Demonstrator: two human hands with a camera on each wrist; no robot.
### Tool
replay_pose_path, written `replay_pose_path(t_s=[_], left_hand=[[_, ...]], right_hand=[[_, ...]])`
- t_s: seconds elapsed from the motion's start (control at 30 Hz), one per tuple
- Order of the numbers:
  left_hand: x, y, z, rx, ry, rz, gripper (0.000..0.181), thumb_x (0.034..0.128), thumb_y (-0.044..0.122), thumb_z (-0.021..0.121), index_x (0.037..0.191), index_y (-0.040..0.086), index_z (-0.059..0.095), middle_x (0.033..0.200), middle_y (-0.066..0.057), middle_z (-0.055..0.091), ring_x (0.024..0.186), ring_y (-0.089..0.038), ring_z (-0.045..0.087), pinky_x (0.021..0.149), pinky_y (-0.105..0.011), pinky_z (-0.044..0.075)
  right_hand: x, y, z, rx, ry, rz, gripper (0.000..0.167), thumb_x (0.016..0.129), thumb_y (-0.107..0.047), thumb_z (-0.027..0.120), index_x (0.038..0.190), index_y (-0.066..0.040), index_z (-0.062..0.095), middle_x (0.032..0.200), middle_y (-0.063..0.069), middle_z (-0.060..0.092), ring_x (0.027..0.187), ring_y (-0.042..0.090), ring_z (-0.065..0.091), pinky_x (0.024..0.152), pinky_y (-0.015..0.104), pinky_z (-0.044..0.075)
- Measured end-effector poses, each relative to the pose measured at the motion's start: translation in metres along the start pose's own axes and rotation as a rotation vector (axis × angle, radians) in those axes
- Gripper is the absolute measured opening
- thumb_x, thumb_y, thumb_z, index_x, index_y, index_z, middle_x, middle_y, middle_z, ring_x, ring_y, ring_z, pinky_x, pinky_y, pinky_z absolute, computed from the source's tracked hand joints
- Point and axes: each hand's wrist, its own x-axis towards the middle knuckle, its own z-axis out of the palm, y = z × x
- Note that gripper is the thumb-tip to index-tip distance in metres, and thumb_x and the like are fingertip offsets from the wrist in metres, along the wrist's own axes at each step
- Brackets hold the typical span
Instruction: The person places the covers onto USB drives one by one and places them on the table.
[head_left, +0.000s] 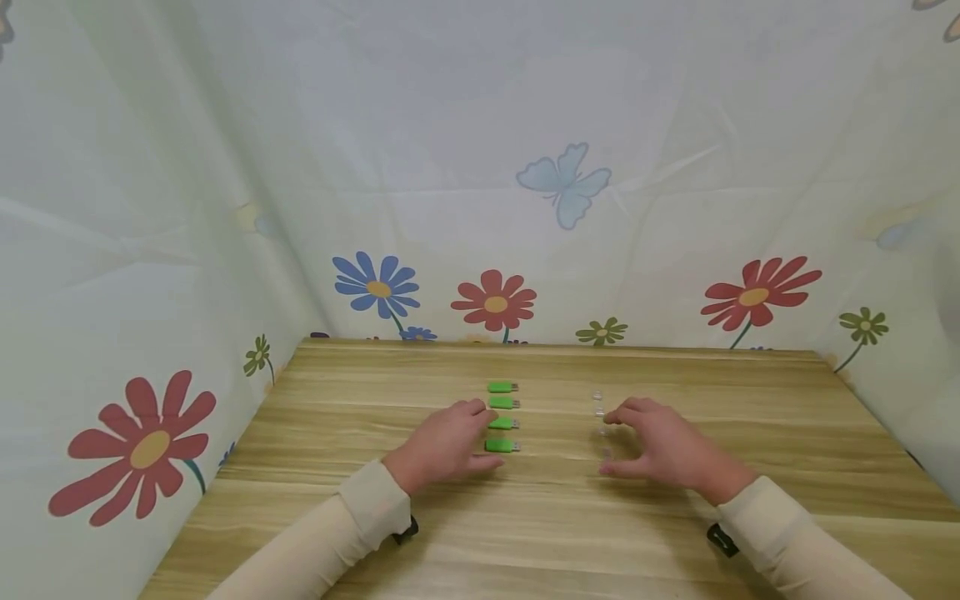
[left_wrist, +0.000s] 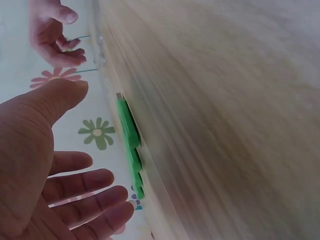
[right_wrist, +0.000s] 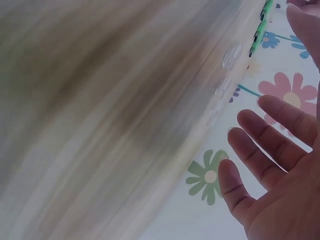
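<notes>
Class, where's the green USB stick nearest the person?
In the head view, that green USB stick lies in front of three matching sticks, right of the left hand.

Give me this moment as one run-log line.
left hand: empty, by four green USB sticks | right hand: empty, by clear pieces | layout: sticks and pieces in separate columns on table

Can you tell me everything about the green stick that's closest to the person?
The green stick looks like a USB stick. Its long, bright green body looks like plastic, and a short, silvery plug sticks out bare at one end. It lies flat on the wood-patterned table, nearest in a line with three similar sticks, its plug pointing right in the head view. The left hand is close beside it but seems not to touch it.
</notes>
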Motion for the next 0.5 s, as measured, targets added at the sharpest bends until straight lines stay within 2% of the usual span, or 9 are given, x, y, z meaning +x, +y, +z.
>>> replay_pose_path(t_s=[0.17,0.37,0.5], left_hand=[[0.005,0.003,0.002,0.004,-0.002,0.027,0.061,0.0900,0.055,0.072,0.132,0.010,0.065,0.120,-0.002,0.065,0.102,-0.014,0.062,0.092,-0.032,0.057],[0.012,0.004,0.007,-0.015,-0.052,0.025,0.052,0.0906,0.050,0.073,0.126,0.012,0.068,0.118,0.000,0.066,0.095,-0.011,0.059,0.086,-0.028,0.056],[0.017,0.003,0.009,-0.017,-0.053,0.038,0.044,0.0889,0.045,0.077,0.118,0.013,0.070,0.110,0.002,0.064,0.087,-0.009,0.054,0.076,-0.024,0.052]], right_hand=[[0.002,-0.001,0.004,-0.011,0.004,-0.048,0.062,0.074,-0.058,0.085,0.111,-0.010,0.074,0.106,-0.001,0.070,0.094,0.017,0.066,0.082,0.040,0.056],[0.006,-0.002,0.003,-0.011,-0.052,-0.070,0.047,0.077,-0.050,0.086,0.102,-0.011,0.076,0.094,-0.006,0.067,0.084,0.009,0.061,0.075,0.033,0.054],[0.009,-0.004,-0.001,-0.004,-0.089,-0.060,0.036,0.078,-0.040,0.087,0.100,-0.012,0.077,0.093,-0.006,0.067,0.080,0.008,0.057,0.072,0.030,0.052]])
